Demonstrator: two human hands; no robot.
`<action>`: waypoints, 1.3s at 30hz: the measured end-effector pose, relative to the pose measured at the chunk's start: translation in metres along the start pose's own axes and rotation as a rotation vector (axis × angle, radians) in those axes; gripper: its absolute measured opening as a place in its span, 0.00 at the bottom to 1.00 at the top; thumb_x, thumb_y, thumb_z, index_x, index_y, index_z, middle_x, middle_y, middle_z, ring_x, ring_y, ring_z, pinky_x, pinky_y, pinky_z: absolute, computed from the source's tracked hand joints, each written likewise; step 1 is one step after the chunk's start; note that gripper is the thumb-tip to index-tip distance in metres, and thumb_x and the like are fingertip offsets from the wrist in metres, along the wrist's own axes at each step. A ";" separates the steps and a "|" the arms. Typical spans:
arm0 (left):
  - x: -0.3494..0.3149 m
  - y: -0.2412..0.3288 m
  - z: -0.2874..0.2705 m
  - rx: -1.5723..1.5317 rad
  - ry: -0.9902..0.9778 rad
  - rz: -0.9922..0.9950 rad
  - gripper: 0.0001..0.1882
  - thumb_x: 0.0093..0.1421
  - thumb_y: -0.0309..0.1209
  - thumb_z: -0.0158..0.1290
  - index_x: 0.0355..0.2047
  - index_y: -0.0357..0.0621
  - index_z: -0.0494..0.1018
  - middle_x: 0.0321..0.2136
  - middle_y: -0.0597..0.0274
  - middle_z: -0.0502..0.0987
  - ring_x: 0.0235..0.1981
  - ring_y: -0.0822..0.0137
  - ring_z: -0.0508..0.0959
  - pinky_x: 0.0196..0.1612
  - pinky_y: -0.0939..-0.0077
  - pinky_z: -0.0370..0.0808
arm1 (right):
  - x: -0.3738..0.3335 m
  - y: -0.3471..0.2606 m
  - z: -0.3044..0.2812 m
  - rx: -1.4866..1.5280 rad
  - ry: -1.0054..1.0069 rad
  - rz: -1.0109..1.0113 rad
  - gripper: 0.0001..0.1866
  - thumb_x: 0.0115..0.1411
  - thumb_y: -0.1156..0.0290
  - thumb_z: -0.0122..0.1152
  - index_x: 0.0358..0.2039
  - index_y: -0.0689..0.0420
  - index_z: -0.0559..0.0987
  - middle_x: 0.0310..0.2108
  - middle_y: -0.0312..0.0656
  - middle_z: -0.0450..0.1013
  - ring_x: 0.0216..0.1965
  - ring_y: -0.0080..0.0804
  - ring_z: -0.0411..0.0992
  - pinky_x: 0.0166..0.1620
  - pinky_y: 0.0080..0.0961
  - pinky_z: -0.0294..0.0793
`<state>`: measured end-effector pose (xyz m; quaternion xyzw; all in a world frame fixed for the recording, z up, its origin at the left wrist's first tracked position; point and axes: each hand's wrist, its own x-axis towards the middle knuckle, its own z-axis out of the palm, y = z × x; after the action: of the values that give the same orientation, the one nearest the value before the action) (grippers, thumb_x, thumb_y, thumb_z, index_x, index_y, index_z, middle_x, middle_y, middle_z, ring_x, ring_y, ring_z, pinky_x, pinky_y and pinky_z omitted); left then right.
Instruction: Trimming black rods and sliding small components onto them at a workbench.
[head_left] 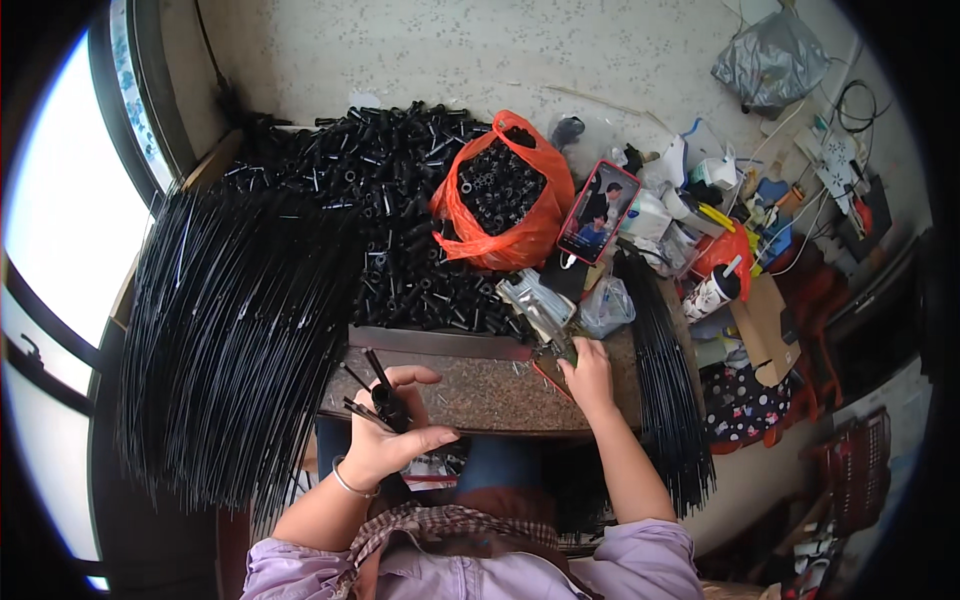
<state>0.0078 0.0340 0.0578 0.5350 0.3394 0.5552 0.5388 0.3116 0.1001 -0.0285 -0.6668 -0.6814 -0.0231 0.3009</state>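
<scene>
My left hand [392, 432] is at the table's front edge, its palm turned up. Several black plastic tube pieces [384, 402] lie in its curled fingers, some sticking out past the fingertips; the thumb stands apart. My right hand [590, 372] is closed at the near end of a silver metal device [543, 312] on the tabletop. Its fingertips meet a dark greenish part there, and what they pinch is mostly hidden. A large heap of black plastic tube pieces [400, 270] covers the far side of the table [450, 388], held back by a low strip.
Long thin black rods [240, 350] hang in a thick bundle over the left side, with another bundle [672, 390] at right. An orange bag [470, 235] of small black parts stands beside a propped phone [600, 213]. A patterned cup [711, 292] and clutter crowd the far right.
</scene>
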 end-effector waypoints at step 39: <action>-0.009 0.031 0.053 0.124 -0.142 0.242 0.30 0.41 0.30 0.65 0.45 0.37 0.68 0.20 0.71 0.71 0.23 0.82 0.68 0.26 0.86 0.65 | -0.039 -0.156 -0.091 1.875 -0.204 0.366 0.11 0.51 0.80 0.57 0.31 0.58 0.65 0.24 0.39 0.66 0.23 0.23 0.65 0.26 0.16 0.64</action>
<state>0.0503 0.0093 0.0959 0.6422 0.2672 0.5549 0.4564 0.1992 0.0087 0.0862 -0.2496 -0.3312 0.6367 0.6501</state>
